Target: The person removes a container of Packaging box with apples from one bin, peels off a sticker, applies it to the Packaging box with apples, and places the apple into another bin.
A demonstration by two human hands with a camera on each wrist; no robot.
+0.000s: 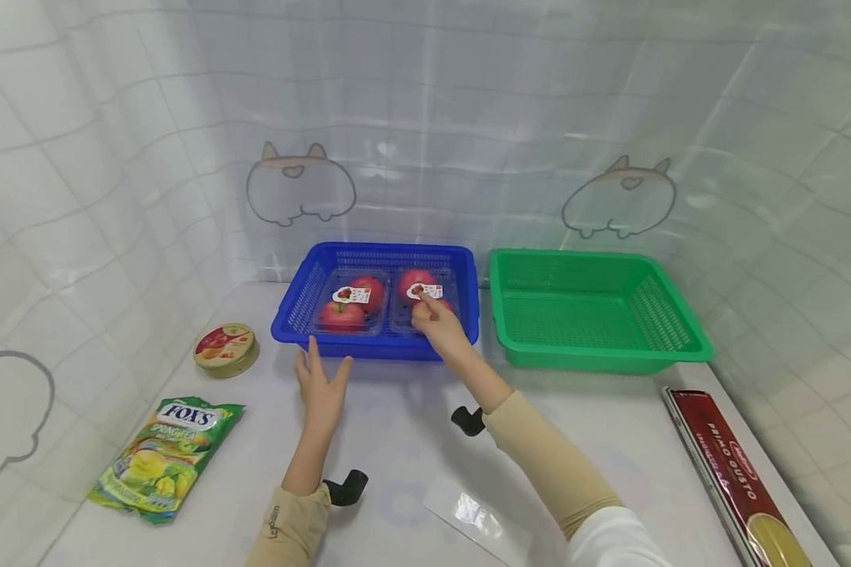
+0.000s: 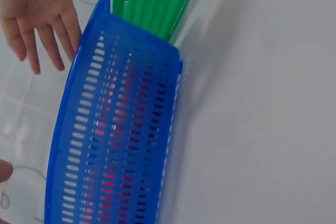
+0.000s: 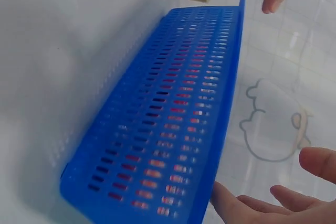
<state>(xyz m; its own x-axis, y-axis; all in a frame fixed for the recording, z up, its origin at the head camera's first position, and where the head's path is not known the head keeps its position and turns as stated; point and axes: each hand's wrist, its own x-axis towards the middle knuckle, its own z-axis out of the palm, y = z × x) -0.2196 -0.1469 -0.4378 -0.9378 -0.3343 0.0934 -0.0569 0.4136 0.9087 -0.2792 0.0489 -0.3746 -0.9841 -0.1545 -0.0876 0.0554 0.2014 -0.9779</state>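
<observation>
Two clear plastic packs of red apples lie side by side in a blue basket (image 1: 376, 348), the left pack (image 1: 343, 316) and the right pack (image 1: 417, 280), each with a white label. My left hand (image 1: 321, 387) is at the basket's front left rim, its fingers spread and holding nothing. Over the right pack is my right hand (image 1: 445, 329), its index finger extended near the label; whether it touches is unclear. In the left wrist view, the right hand (image 2: 39, 11) shows loose, spread fingers beside the basket wall (image 2: 113, 129). The right wrist view shows that hand (image 3: 286, 209) holding nothing.
A green basket (image 1: 574, 356) stands right of the blue one. On the left are a round tin (image 1: 225, 351) and a green Fox's candy bag (image 1: 166, 457). A red spaghetti pack (image 1: 737, 472) lies at the right edge. A clear packet (image 1: 471, 516) lies in front.
</observation>
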